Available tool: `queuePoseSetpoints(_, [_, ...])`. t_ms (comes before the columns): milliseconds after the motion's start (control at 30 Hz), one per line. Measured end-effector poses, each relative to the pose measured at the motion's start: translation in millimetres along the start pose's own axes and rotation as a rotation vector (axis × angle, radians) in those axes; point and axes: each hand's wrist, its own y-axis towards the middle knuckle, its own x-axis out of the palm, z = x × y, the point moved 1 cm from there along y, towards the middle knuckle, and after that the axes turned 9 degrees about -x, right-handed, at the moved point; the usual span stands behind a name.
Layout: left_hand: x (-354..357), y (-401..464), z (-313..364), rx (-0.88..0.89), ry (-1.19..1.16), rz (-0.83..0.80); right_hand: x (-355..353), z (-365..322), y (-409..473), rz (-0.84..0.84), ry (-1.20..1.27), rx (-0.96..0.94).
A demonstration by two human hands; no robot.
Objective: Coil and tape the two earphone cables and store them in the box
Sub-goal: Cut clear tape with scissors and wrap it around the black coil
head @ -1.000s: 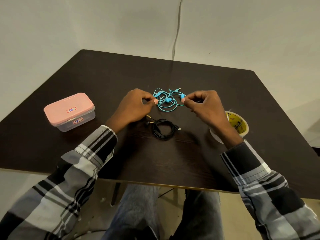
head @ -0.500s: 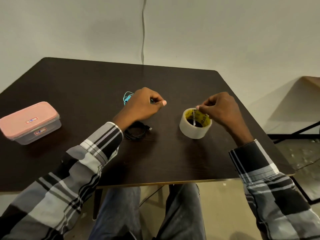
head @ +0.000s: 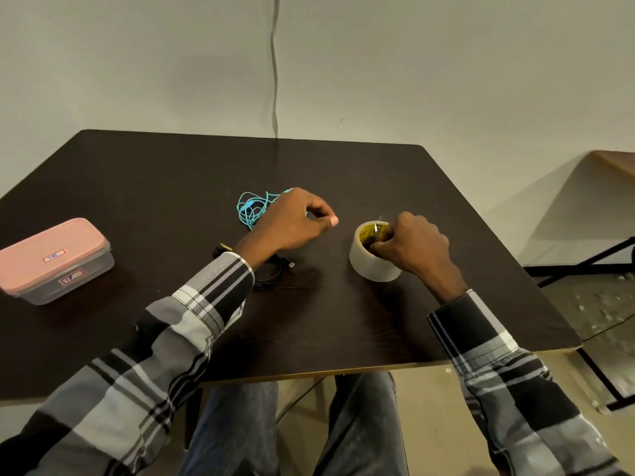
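The blue earphone cable [head: 252, 210] lies loosely looped at mid-table. One strand of it runs under my left hand [head: 294, 219], whose curled fingers pinch against the thumb. The black earphone cable [head: 277, 266] lies coiled just in front, mostly hidden under my left wrist. To the right stands the roll of clear tape [head: 372, 266] with a yellow core. My right hand [head: 414, 246] grips the roll from above, fingertips inside the core. The box [head: 51, 261], clear with a pink lid, sits closed at the table's left edge.
The dark table [head: 343, 321] ends close in front of my knees and close to the right of the tape roll. A grey cord [head: 274, 80] hangs down the wall behind. Another table's black legs [head: 584, 262] stand on the floor at the right.
My right hand let go of the blue cable, moved right to the tape roll and now grips it. My view turned right. My left hand stayed at the blue cable.
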Motion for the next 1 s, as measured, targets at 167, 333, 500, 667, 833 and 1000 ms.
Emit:
queuePoseSetpoints(167, [3,-2,15,0.034,-0.131,-0.011,-23,-4,-8,0.104,0.127,-0.075])
queuePoseSetpoints(333, [8,3,40,0.084,-0.237,0.037,-42,-24,-16,0.159,0.194,-0.203])
queuePoseSetpoints(500, [9,11,47,-0.005,-0.455,0.131,-49,-22,-18,0.212,0.293,-0.275])
queuePoseSetpoints(667, [6,13,48,-0.109,-0.629,0.218,-45,-13,-23,0.275,0.273,-0.311])
queuePoseSetpoints(833, [11,12,50,-0.142,-0.688,0.138,-39,-16,-22,0.168,0.391,-0.292])
queuePoseSetpoints(1000, [4,11,40,-0.147,-0.666,0.021,-31,-14,-18,0.114,0.283,-0.160])
